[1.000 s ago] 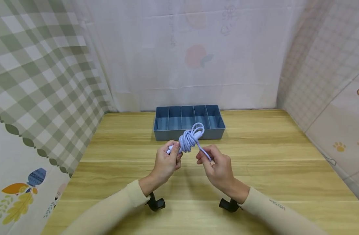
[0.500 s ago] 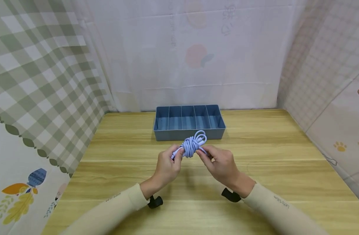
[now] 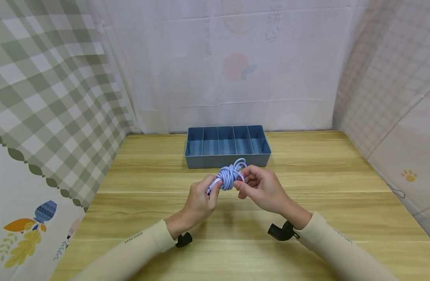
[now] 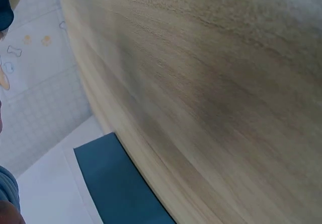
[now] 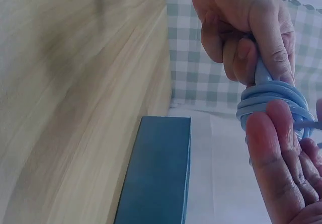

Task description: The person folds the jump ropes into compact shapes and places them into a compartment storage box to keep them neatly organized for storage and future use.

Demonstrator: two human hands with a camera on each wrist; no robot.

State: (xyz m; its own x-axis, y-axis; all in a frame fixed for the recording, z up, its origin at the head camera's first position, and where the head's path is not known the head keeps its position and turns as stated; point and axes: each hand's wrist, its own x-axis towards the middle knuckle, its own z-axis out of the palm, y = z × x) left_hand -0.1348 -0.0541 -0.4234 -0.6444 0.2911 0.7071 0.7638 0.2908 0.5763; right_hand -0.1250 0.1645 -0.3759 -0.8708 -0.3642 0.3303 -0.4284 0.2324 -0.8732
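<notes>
A pale blue cable (image 3: 227, 177), wound into a tight bundle with small loops at its right end, is held above the table in the head view. My left hand (image 3: 199, 200) grips the bundle's left end between thumb and curled fingers. At the right end, my right hand (image 3: 265, 190) has thumb and fingers around a loose strand. In the right wrist view, the wraps of the cable (image 5: 271, 100) run around its middle, and the right fingertips (image 5: 264, 136) touch them. Only a bit of the cable (image 4: 7, 186) shows at the left wrist view's edge.
A blue-grey box (image 3: 229, 161) with several compartments stands behind the hands, near the table's back edge. The wooden table (image 3: 148, 183) is bordered by a white cloth at the back and patterned cloths at the sides. Black wrist-worn pieces (image 3: 281, 232) hang below the wrists.
Both hands have lowered the cable bundle slightly. My right hand came in from the strand's lower end to the bundle's right side, and its fingers have shifted around the strand there.
</notes>
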